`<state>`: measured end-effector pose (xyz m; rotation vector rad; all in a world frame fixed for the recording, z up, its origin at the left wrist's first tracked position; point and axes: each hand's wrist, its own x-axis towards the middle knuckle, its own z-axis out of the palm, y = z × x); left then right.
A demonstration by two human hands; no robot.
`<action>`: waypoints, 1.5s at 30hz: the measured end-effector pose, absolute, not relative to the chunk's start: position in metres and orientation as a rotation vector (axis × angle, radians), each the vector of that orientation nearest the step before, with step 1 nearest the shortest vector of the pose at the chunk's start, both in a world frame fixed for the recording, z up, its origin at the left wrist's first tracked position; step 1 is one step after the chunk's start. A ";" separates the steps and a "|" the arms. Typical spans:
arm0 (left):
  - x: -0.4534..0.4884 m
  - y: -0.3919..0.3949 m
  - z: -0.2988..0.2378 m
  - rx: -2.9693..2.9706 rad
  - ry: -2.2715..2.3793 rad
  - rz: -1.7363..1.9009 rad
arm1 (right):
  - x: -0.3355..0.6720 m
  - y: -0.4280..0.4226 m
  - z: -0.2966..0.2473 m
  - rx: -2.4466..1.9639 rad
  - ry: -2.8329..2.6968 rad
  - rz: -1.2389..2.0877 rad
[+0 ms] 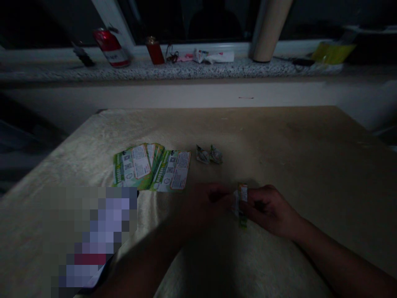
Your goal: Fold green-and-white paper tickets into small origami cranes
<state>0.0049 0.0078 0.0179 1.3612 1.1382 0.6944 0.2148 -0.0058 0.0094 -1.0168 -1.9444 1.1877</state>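
Note:
Between my two hands is a small green and orange packet [243,193], upright and narrow, with a whitish, see-through part on its left side. My right hand [273,211] pinches it from the right with thumb and fingers. From the left, my left hand [207,203] meets the whitish part with its fingers drawn together; it is dark and somewhat blurred. Beyond the hands, two small crumpled packets [203,155] lie side by side on the table. Left of them rest several green and white printed leaflets [172,170], some fanned and overlapping.
The cloth-covered table [279,136] reaches to the wall below a granite windowsill [186,73]. On the sill stand a red can [111,47], a red-brown bottle [155,51], a cardboard tube [269,31] and a yellow item [331,53]. A pixelated device [105,231] lies at lower left.

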 end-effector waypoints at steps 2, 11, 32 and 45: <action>0.005 0.007 0.018 1.480 1.134 0.694 | 0.215 -0.006 0.010 -0.995 -1.962 1.234; 0.005 0.004 0.018 1.489 0.992 0.704 | 0.216 -0.007 0.010 -0.970 -2.037 1.305; 0.006 0.005 0.017 1.415 0.863 0.678 | 0.219 -0.005 0.011 -0.864 -1.982 1.505; 0.004 0.007 0.016 1.607 0.874 0.662 | 0.221 -0.006 0.008 -0.851 -2.047 1.349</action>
